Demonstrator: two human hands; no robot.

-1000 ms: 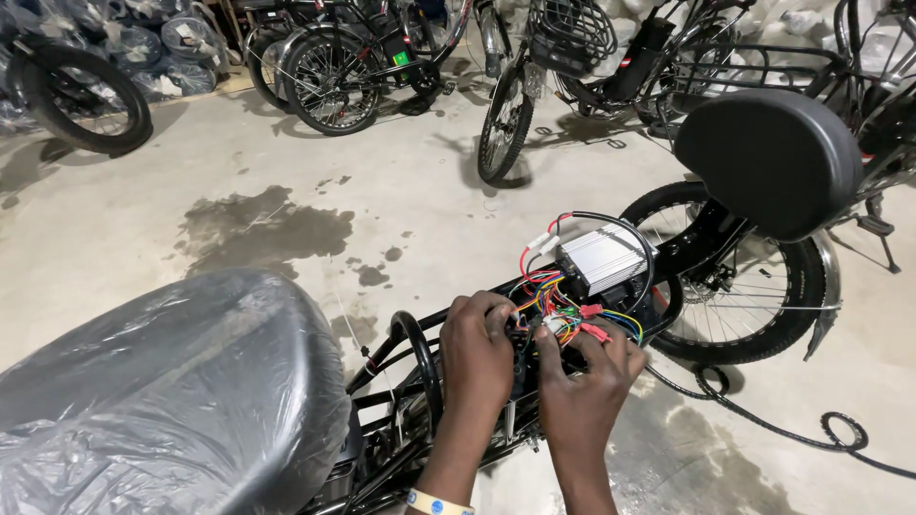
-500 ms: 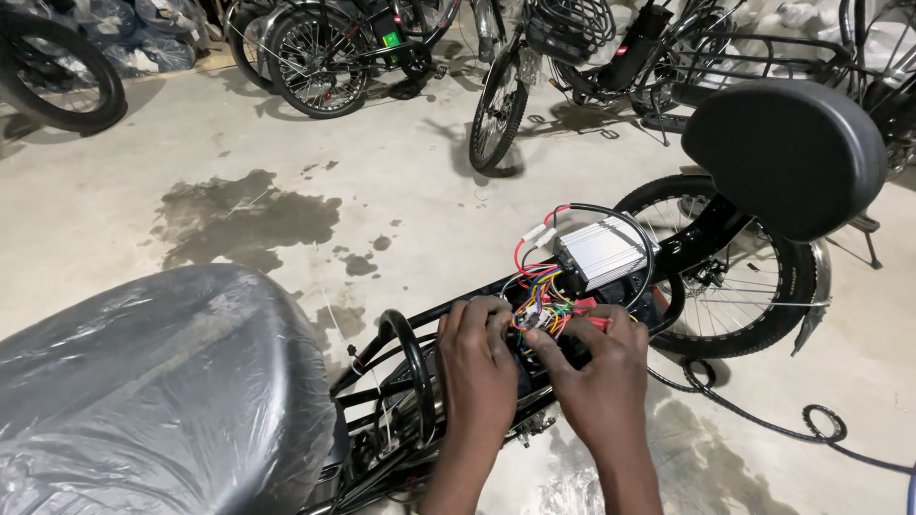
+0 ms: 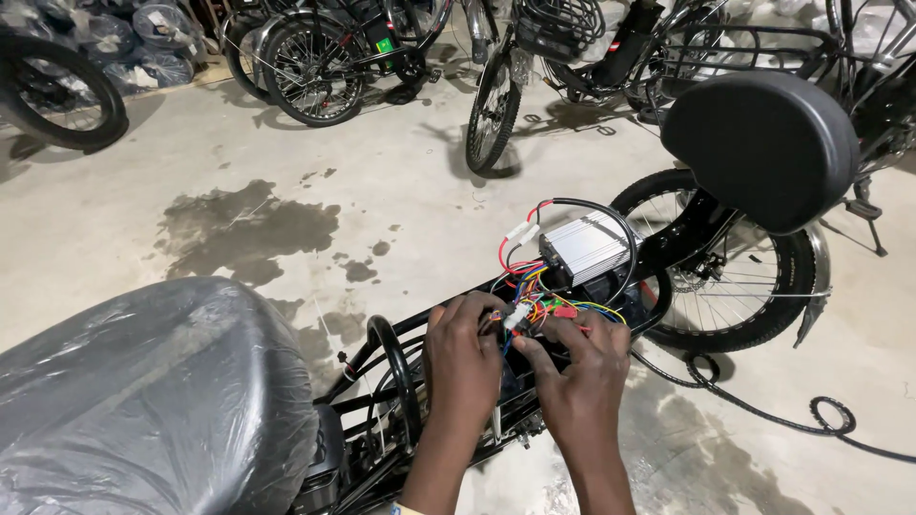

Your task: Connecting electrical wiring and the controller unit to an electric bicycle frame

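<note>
Fingers of left hand (image 3: 465,348) and right hand (image 3: 572,367) apparently pinched on coloured wires (image 3: 534,303)

Even, soft indoor light; faint shadows; sharp focus.

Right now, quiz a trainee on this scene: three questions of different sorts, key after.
1. True or false: both hands, left hand and right hand, are on the bundle of coloured wires.
2. What covers the front seat? A) clear plastic B) cloth C) nothing
3. Which ribbed silver thing sits just beyond the wires?

Key: 1 true; 2 A; 3 the metal controller box.
</note>
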